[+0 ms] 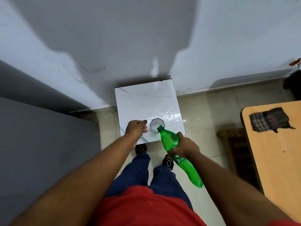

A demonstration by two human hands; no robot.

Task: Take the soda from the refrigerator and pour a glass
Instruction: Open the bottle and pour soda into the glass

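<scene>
A green plastic soda bottle is tilted down to the left, its open mouth over the near rim of a clear glass. The glass stands upright near the front edge of a small white marble-top table, with a pale foamy layer inside. My right hand is wrapped around the bottle's middle. My left hand hovers just left of the glass with its fingers curled in, apart from the glass; whether it holds anything small is hidden.
A tall grey surface fills the left side. At the right is a wooden table with a checked cloth, and a dark wooden stool beside it. A white wall stands behind the small table. My feet are on the tiled floor.
</scene>
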